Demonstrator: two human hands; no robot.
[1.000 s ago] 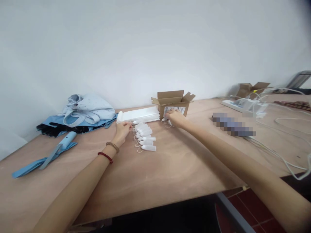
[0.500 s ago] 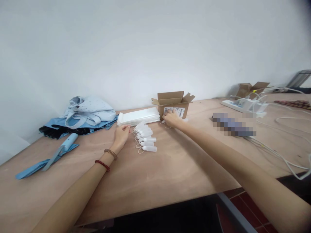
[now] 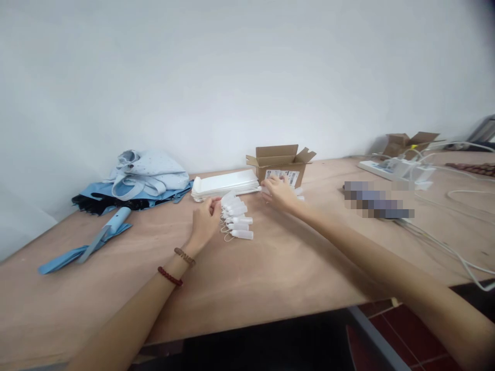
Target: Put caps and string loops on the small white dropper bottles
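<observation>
Several small translucent white bottles [image 3: 236,220] with string loops lie in an overlapping row on the wooden table. At the row's far left end is my left hand [image 3: 206,219], its thumb and fingers pinched together close to the loops. What they hold, if anything, is too small to make out. My right hand [image 3: 281,194] is in front of an open cardboard box [image 3: 280,164], fingers bent down around a small translucent bottle [image 3: 265,190], partly hidden. More such bottles [image 3: 298,194] show just beyond that hand.
A stack of white envelope-like packets [image 3: 226,181] lies behind the row. To the left are a pale cloth bag [image 3: 152,172], a blue folded umbrella [image 3: 93,198] and its handle [image 3: 118,220]. At right are a blurred-out object [image 3: 377,201], a power strip [image 3: 398,169], cables and another box [image 3: 410,142].
The view has shifted slightly, so things sit farther right. My left hand has come closer to the bottle row. My right hand stays by the box, its fingers slightly more spread.
</observation>
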